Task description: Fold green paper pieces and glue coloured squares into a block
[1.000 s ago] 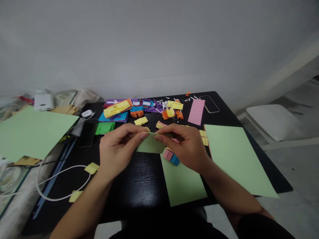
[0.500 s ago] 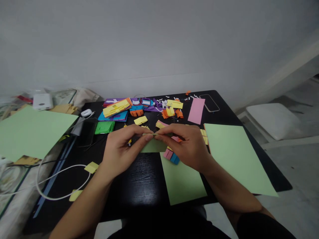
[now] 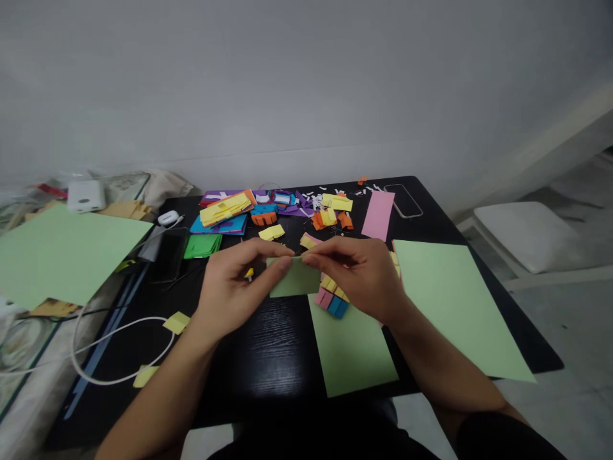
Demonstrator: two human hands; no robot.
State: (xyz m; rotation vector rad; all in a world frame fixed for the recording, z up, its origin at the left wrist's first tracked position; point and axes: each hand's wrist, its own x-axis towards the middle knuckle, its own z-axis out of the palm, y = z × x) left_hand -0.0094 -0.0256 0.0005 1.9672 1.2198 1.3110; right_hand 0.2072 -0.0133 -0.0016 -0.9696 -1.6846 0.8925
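Both hands pinch the top edge of a small piece of green paper [image 3: 294, 280] held over the black table. My left hand [image 3: 239, 281] has thumb and index finger closed on its upper left part. The fingertips of my right hand [image 3: 359, 271] are closed at the upper right, close to the left thumb. Under and beside the right hand lie small folded paper pieces [image 3: 331, 297] in pink, yellow and blue. They rest on a light green sheet [image 3: 357, 358], which the right hand and forearm partly cover.
Another green sheet [image 3: 454, 300] lies at the right, a pink strip [image 3: 378, 216] near a phone case [image 3: 405, 201]. Yellow folded papers [image 3: 227, 209], a green stack [image 3: 203, 246] and paper scraps [image 3: 311, 203] line the back. A white cable [image 3: 96, 382] loops at the left.
My right hand has shifted slightly along the paper's top edge, and more of the green piece's face shows. Both hands still pinch it; the view has moved a little.
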